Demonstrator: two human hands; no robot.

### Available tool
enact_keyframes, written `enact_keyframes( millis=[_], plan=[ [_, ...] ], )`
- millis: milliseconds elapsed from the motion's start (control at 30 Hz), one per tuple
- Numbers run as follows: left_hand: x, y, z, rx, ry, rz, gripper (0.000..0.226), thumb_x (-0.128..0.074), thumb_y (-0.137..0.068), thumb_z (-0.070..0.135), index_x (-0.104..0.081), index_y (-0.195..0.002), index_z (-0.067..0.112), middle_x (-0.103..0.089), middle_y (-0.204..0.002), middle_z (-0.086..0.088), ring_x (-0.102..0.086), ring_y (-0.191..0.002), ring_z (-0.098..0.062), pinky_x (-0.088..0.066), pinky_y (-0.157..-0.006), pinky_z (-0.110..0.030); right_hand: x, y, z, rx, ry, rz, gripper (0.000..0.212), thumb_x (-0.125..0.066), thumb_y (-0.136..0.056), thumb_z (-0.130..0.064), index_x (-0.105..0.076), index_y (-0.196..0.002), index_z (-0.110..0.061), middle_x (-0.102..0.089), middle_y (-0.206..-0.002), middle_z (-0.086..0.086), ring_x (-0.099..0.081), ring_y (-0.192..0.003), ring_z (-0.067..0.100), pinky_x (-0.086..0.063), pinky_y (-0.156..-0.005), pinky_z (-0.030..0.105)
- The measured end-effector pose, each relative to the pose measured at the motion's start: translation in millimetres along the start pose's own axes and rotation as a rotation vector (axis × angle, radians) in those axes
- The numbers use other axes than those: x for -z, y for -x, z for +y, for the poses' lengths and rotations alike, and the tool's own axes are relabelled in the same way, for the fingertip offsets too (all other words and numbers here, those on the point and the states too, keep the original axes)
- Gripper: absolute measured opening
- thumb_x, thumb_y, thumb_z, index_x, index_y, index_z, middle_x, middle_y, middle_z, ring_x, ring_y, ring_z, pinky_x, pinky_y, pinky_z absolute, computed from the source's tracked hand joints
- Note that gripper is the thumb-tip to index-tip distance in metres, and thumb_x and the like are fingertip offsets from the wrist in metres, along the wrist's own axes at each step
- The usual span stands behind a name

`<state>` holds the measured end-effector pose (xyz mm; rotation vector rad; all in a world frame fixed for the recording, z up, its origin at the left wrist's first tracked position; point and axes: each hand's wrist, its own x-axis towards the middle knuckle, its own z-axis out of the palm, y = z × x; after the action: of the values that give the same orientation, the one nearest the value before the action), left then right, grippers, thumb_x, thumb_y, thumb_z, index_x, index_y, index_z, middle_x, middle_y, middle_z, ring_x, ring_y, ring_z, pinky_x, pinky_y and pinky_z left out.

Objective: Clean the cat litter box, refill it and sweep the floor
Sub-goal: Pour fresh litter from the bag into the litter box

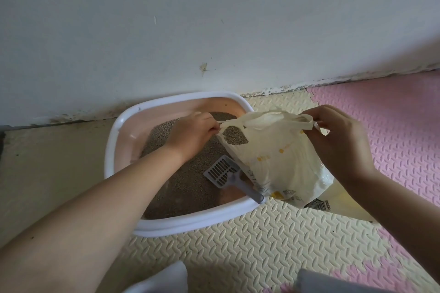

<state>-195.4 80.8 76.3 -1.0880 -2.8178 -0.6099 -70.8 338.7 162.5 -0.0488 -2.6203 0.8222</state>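
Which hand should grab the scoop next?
Probably the left hand: both pinch handles of the bag, but the left is over the litter box, nearer the scoop, with nothing between. The bag hangs between the right hand and the scoop.

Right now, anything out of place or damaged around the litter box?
Minor only. The scoop lies askew in the litter, handle over the litter box rim. A chipped patch marks the wall above it; the wall's foot is grimy.
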Motion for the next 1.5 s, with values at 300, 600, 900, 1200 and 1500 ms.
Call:
enact_keyframes(
  millis=[300,600,900,1200,1500],
  plan=[
    [30,-20,20,-0.151,-0.026,0.162,0.007,-0.070,-0.082,0.016,-0.072,-0.089,0.015,-0.069,-0.090,0.003,-0.064,-0.079,-0.021,-0.053,-0.059,-0.033,17,-6,-1,-0.184,-0.160,0.156,0.016,-0.067,-0.083,-0.004,-0.069,-0.092,-0.017,-0.064,-0.080,-0.011,-0.065,-0.080,0.017,-0.055,-0.075,0.035],
    [53,-45,43,-0.207,-0.089,0.281,0.013,-0.060,-0.087,0.020,-0.072,-0.087,0.014,-0.069,-0.085,0.003,-0.064,-0.075,-0.020,-0.049,-0.055,-0.030,35,-12,8,-0.235,-0.161,0.286,0.015,-0.066,-0.082,-0.005,-0.070,-0.095,-0.013,-0.059,-0.079,-0.024,-0.057,-0.071,-0.014,-0.042,-0.062,0.002],
    [59,-63,61,-0.239,-0.116,0.329,0.013,-0.059,-0.089,0.021,-0.071,-0.086,0.016,-0.068,-0.085,0.005,-0.063,-0.073,-0.017,-0.045,-0.053,-0.027,48,-11,16,-0.266,-0.222,0.376,0.019,-0.066,-0.081,-0.006,-0.067,-0.088,-0.023,-0.061,-0.071,-0.035,-0.057,-0.067,-0.014,-0.039,-0.057,0.002],
    [87,-93,100,-0.281,-0.112,0.475,0.008,-0.064,-0.086,0.016,-0.071,-0.082,0.017,-0.068,-0.082,0.005,-0.063,-0.072,-0.018,-0.043,-0.052,-0.026,79,-20,38,-0.363,-0.258,0.664,0.011,-0.067,-0.081,-0.014,-0.068,-0.089,-0.022,-0.062,-0.069,-0.034,-0.057,-0.067,-0.009,-0.043,-0.060,0.006],
    [79,-109,129,-0.312,-0.079,0.461,0.009,-0.063,-0.086,0.019,-0.070,-0.082,0.017,-0.066,-0.081,0.004,-0.060,-0.071,-0.016,-0.036,-0.054,-0.021,81,-5,56,-0.460,-0.298,0.617,0.006,-0.067,-0.082,-0.012,-0.068,-0.087,-0.014,-0.065,-0.078,-0.011,-0.057,-0.072,0.002,-0.049,-0.062,0.016]
  ],
)
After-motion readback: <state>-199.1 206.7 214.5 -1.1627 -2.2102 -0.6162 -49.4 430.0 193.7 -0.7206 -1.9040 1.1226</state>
